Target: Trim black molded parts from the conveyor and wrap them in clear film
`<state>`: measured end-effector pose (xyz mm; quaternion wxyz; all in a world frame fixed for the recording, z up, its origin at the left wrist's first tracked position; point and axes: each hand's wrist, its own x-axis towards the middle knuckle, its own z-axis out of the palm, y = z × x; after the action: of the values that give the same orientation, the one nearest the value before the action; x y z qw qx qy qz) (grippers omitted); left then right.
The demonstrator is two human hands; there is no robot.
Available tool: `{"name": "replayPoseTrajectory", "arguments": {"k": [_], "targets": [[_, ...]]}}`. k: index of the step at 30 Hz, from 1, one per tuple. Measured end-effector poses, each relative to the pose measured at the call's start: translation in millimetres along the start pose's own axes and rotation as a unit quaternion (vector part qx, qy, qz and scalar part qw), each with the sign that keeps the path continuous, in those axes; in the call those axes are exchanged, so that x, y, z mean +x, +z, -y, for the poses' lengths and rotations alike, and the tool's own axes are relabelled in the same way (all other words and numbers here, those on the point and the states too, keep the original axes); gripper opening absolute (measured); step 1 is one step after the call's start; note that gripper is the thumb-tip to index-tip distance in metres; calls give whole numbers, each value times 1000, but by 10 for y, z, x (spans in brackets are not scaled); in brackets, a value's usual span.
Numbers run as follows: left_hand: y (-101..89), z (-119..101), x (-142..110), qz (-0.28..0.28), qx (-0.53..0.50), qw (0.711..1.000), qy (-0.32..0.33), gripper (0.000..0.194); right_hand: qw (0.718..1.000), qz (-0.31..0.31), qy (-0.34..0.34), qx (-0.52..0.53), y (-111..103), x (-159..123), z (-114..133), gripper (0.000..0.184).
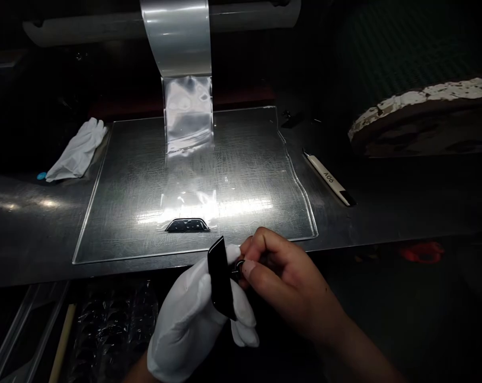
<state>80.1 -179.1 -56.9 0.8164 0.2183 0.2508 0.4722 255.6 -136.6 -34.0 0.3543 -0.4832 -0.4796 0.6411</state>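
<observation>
My left hand (pixel 185 319), in a white glove, is closed on a glossy black trapezoid piece (pixel 221 279) and holds it tilted near upright, just off the table's front edge. My bare right hand (pixel 289 276) pinches a small dark curled part (pixel 237 268) between thumb and forefinger, close behind the black piece. Whether that part is joined to the piece, I cannot tell. A similar black trapezoid piece (pixel 187 225) lies flat on the clear sheet (pixel 249 175), at the lower end of a strip of transparent film (pixel 189 114).
The film hangs from a pale roller (pixel 257 17) at the back. A white glove (pixel 77 151) lies left, beside a small blue disc (pixel 41 176). Tweezers (pixel 329 178) marked A06 lie right, below a large dark green roll (pixel 408 53). A clear moulded tray (pixel 109 324) is lower left.
</observation>
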Motion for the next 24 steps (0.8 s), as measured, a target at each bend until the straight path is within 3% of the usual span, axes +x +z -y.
{"name": "replayPoseTrajectory", "arguments": {"k": [6, 12, 17, 21, 24], "targets": [[24, 8, -8, 1, -4, 1000, -2, 47, 999, 23, 5, 27, -38, -34, -52, 13], [-11, 17, -2, -25, 16, 1000, 6, 49, 990, 73, 57, 102, -60, -25, -75, 10], [-85, -81, -13, -23, 117, 992, -47, 51, 981, 120, 35, 151, -87, -19, -137, 11], [-83, -164, -14, -24, 203, 975, -90, 35, 973, 143, 7, 181, -100, -47, -204, 13], [-81, -190, -2, -23, 253, 963, -92, 35, 964, 157, 13, 212, -111, -71, -231, 17]]}}
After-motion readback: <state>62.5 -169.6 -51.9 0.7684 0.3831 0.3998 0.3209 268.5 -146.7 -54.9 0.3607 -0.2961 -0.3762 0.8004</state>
